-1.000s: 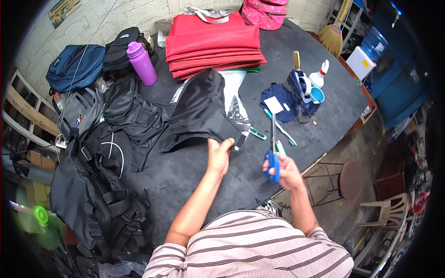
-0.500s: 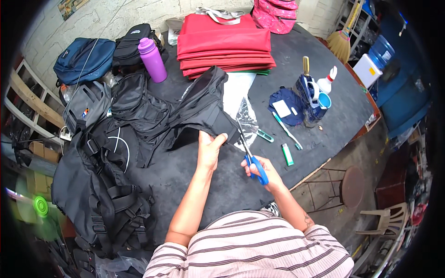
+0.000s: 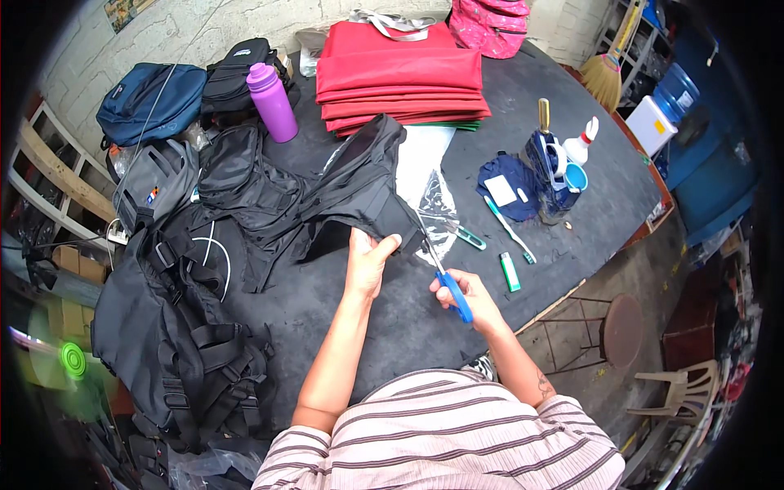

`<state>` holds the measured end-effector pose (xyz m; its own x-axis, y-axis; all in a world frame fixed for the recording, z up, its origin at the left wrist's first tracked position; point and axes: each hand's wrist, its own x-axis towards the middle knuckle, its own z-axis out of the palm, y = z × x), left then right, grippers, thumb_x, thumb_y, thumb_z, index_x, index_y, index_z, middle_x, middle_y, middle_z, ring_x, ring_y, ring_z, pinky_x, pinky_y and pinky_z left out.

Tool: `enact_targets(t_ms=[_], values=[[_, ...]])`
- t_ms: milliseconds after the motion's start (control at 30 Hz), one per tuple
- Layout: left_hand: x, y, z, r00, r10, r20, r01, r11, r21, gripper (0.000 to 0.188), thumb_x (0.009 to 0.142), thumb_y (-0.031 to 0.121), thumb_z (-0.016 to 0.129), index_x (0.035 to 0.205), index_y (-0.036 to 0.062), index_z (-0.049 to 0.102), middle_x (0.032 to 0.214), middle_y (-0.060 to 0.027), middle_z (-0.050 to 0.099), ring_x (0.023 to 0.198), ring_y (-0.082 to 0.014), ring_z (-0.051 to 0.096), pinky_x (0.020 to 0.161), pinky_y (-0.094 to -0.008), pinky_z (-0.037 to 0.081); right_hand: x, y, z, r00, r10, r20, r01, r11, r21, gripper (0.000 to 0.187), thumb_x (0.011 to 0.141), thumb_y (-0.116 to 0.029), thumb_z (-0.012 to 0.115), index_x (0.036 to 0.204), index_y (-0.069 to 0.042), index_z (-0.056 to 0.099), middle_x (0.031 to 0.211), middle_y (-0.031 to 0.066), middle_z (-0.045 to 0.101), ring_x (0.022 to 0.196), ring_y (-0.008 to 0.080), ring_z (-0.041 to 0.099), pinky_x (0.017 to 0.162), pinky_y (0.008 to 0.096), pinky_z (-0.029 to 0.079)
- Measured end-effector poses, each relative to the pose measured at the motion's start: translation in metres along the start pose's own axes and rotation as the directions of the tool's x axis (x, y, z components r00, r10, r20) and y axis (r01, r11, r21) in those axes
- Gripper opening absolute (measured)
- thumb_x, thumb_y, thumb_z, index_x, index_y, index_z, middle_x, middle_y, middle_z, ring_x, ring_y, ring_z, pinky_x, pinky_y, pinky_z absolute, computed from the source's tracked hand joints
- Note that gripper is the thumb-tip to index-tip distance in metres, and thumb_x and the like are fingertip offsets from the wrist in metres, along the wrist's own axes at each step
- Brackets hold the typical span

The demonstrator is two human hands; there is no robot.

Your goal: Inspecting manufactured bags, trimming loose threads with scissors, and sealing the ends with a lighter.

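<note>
Scissors (image 3: 454, 294) in right hand (image 3: 475, 301), blades at the black fabric's (image 3: 359, 184) edge, left hand (image 3: 368, 263) pinching it; looks like trimming; next snip probably needs that edge taut. Can't tell if the blades are touching, tbh.

Bright light covers the table (image 3: 408, 331), edges bend toward the black rim, lower left seemingly blurred.

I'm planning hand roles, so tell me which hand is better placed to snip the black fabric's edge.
Probably the right hand: it holds the blue-handled scissors, pointed at the black fabric. The left hand is occupied gripping that fabric.
</note>
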<state>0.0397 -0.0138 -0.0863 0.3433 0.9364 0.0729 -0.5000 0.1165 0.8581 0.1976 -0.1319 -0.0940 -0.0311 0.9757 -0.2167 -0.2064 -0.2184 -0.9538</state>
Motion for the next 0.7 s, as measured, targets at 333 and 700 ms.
enact_targets(t_ms=[333,700], values=[[0.000,-0.003,-0.002,0.998,0.070,0.008,-0.069,0.998,-0.010,0.060,0.073,-0.007,0.055,0.128,-0.0016,0.031,0.127,-0.0093,0.042,0.118,-0.0164,0.041,0.099,-0.0283,0.030,0.002,0.007,0.010,0.998,-0.013,-0.056,0.015,0.999,0.031,0.025,0.076,-0.024,0.070,0.082,-0.003,0.059,0.066,-0.0006,0.053,0.058,0.0064,0.048,0.055,0.0199,0.039],[-0.002,-0.002,-0.002,0.997,0.077,0.001,-0.077,0.997,-0.016,0.060,0.073,-0.008,0.054,0.128,-0.0015,0.032,0.127,-0.0092,0.043,0.117,-0.0166,0.041,0.099,-0.0285,0.030,0.004,0.004,0.019,0.988,-0.037,-0.149,0.022,0.995,-0.098,0.024,0.076,-0.021,0.071,0.068,-0.005,0.055,0.056,-0.0017,0.051,0.048,0.0046,0.047,0.045,0.0196,0.037]])
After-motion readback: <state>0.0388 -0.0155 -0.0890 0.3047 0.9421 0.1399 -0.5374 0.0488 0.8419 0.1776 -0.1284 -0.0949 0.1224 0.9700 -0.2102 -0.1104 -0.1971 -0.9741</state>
